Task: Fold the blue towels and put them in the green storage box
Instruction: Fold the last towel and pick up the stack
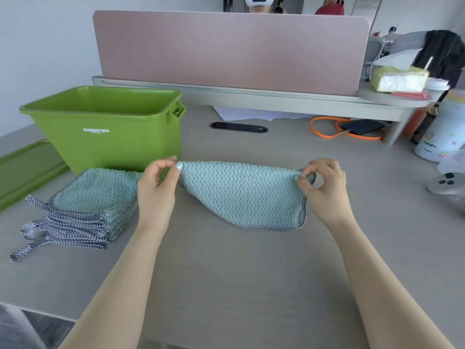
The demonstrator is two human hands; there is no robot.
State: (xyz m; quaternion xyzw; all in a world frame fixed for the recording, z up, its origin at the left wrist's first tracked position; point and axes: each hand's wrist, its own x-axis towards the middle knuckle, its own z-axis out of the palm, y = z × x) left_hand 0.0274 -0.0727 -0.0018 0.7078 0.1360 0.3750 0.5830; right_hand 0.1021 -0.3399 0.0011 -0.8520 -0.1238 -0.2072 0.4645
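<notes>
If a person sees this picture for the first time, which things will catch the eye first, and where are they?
First, the blue towel at the centre of the desk, pinched at its two upper corners by the left hand and the right hand. Next, the bright green storage box standing open at the back left. In front of the box lies a stack of towels with checkered edges.
</notes>
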